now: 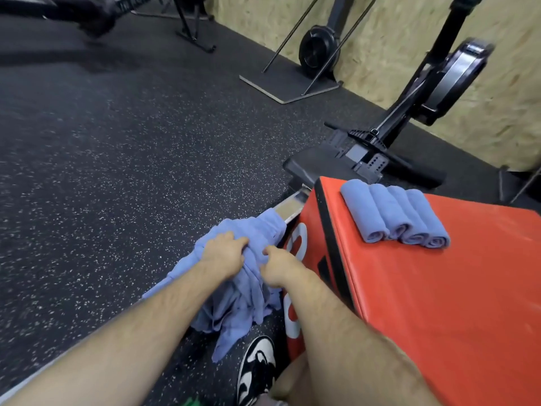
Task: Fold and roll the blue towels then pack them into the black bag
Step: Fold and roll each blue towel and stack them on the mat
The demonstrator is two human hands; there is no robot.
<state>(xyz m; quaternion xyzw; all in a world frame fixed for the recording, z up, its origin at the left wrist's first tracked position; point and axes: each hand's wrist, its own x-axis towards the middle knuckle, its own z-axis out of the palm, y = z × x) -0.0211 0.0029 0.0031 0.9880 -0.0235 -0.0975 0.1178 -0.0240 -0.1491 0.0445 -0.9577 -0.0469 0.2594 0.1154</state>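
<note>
A black-and-white shoe (257, 367) stands on the speckled black floor (117, 171), just beside the near left side of an orange box (439, 303). Above it, both bare forearms reach forward to a bunch of loose towels (234, 303). These are pale blue, crumpled and unfolded, and they hang in limp folds over the floor, beside the box's left side. The left hand (224, 253) grips the top of the bunch with its fingers curled into the cloth. The right hand (279, 269), close beside it, has its fingers curled onto the same cloth.

On top of the box, near its far left corner, lie four rolled towels (395, 213) of the same blue. They sit side by side, touching, with their spiral ends facing the person.

Beyond the box stands a black rower (380, 142), and behind it a chipboard wall (497, 98).
</note>
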